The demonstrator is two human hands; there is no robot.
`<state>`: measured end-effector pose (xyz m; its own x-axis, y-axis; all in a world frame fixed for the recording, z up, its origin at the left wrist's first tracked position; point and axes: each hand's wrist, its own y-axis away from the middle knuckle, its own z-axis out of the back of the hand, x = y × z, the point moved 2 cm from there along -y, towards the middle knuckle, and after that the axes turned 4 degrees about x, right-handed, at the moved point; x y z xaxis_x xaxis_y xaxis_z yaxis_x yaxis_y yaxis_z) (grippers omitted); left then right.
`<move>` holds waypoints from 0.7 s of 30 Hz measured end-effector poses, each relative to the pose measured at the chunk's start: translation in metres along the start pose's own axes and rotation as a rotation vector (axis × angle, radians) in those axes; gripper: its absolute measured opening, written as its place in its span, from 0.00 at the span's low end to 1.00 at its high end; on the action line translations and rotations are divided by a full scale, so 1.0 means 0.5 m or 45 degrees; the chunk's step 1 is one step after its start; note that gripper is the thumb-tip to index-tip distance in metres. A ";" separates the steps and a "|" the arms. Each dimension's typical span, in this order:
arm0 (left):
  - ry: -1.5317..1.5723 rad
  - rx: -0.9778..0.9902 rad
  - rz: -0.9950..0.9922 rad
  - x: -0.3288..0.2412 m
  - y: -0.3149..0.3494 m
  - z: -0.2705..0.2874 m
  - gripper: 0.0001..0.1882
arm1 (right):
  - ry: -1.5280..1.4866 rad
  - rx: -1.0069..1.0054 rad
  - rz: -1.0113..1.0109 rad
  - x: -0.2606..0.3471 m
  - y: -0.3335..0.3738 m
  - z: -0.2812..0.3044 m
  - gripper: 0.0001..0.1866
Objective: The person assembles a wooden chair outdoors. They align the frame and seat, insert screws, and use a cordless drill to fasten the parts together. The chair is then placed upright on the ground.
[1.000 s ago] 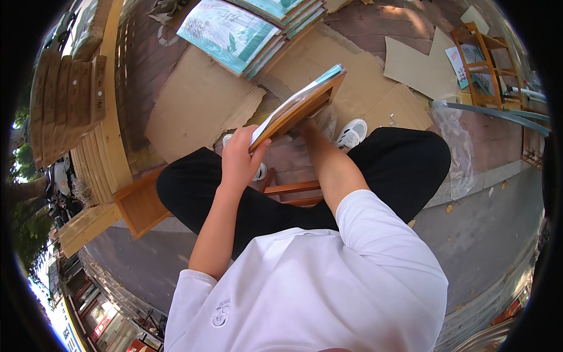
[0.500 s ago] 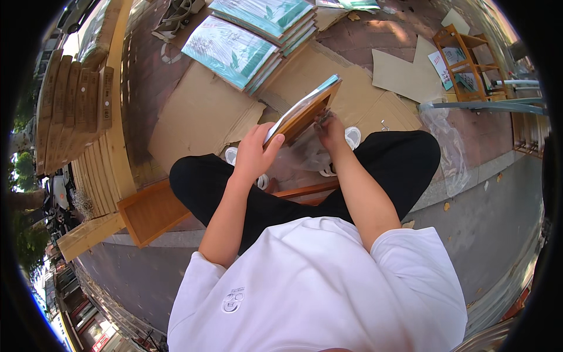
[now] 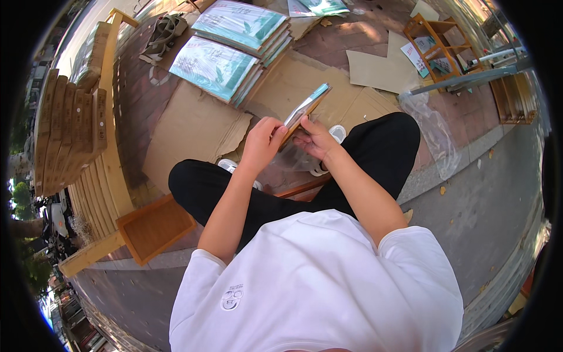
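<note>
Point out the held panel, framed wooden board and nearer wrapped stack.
Held panel (image 3: 304, 107): head view, pale face.
Framed wooden board (image 3: 155, 230): head view, inner face.
Nearer wrapped stack (image 3: 214, 67): head view, top.

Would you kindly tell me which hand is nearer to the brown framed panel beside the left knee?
Left: the left hand, at the near end of the held board, is forward and right of the panel; the right hand is farther right, beyond the left one.

Print on packs, cartons and a shirt
Small dark lettering crosses the white-and-green packs; dark characters mark the brown cartons; a grey emblem with tiny lettering sits on the white shirt's chest; red print shows on a white sheet.
</note>
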<state>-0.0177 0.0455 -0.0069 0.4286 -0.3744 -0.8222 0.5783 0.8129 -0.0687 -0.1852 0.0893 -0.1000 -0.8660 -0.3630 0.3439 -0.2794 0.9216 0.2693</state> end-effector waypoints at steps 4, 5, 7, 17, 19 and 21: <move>0.096 0.081 0.072 -0.003 0.018 -0.009 0.13 | -0.003 0.164 -0.060 -0.006 -0.003 0.017 0.18; 0.071 0.083 0.067 -0.002 0.020 -0.009 0.15 | 0.011 0.182 -0.071 -0.006 -0.001 0.016 0.18; 0.021 0.094 0.055 0.003 0.017 -0.010 0.21 | 0.096 0.172 -0.114 -0.006 -0.002 0.017 0.19; -0.801 0.282 0.439 0.091 -0.077 0.035 0.12 | 0.187 0.138 -0.064 0.011 0.004 -0.012 0.19; -0.863 0.208 0.304 0.123 -0.096 0.043 0.09 | 0.226 0.001 -0.028 0.011 0.013 -0.034 0.19; -0.893 0.185 0.226 0.136 -0.118 0.050 0.07 | 0.283 -0.088 0.014 0.011 0.019 -0.057 0.20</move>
<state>-0.0053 -0.0388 -0.0447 0.8393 -0.4794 -0.2563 0.5241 0.8389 0.1472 -0.1808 0.0921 -0.0700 -0.7538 -0.3815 0.5350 -0.2348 0.9168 0.3229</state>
